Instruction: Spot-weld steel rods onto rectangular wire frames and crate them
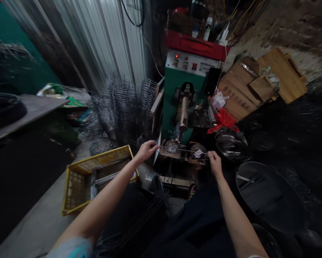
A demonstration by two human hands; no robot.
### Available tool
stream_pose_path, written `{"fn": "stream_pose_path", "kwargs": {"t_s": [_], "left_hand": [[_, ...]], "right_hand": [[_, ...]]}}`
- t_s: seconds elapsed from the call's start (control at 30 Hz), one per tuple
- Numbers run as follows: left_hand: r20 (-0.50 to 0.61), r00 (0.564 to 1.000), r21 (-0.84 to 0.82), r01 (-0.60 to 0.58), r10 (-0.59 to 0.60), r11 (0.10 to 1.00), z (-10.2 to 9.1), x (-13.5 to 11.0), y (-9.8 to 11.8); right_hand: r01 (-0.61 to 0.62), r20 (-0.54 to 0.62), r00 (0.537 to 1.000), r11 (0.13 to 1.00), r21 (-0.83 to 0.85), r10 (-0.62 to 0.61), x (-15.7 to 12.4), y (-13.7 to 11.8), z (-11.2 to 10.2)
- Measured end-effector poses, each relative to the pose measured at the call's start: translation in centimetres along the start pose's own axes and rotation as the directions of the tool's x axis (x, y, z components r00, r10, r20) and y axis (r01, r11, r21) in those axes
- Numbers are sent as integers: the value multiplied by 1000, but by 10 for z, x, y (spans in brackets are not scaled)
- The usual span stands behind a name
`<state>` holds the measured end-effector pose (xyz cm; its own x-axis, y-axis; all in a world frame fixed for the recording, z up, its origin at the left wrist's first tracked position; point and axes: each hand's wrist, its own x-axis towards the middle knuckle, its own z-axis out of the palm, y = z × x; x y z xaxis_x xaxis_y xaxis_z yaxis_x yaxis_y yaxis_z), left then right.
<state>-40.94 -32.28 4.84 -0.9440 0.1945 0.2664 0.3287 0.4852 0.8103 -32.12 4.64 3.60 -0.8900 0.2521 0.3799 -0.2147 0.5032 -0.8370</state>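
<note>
Both hands on 1 part. Left hand (148,150) pinches the left end of a thin, straight, grey metal rod (189,151); right hand (214,164) pinches the right end, fingers closed on it. Rod spans the gap between the hands, near level, slightly lower in view at the right hand.

In that gap: a shiny, round, wire-like metal piece (172,146) just beside the left hand's fingertips, and a dark, round metal plate (195,147) carrying a pale scrap (198,153), just beside the right hand. Rod crosses in front of both; can't tell if it touches either.

Beyond the hands: a green, box-shaped metal machine (173,89) with a lit red lamp (176,56). Its thick, grey metal ram (184,111) angles down between the hands, nearer the left.

Step, my read: lining up the rod below the ram. Next move calls for a firm pinch at both ends, rod straight and square, fingertips clear of the ram's line. Skew is the likely fault if 1 end slackens.

Nearby: a yellow, slatted plastic crate (99,158) left of and below the left hand, holding grey metal bars (93,184); tall stacks of grey wire frames (124,102) beyond it.
</note>
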Motion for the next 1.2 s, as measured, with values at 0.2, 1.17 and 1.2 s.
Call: {"fn": "stream_pose_path", "kwargs": {"t_s": [0.2,1.17,1.2], "left_hand": [[-23,1000,-5,13,-13,1000,5,11,-10],[-61,998,1,-33,33,999,3,51,-19],[-54,998,10,-27,27,1000,2,52,-18]], "right_hand": [[55,-20,998,995,-80,-57,7,11,8],[103,-49,993,993,-61,-106,49,31,20],[71,-46,996,997,-37,-73,48,33,21]]}}
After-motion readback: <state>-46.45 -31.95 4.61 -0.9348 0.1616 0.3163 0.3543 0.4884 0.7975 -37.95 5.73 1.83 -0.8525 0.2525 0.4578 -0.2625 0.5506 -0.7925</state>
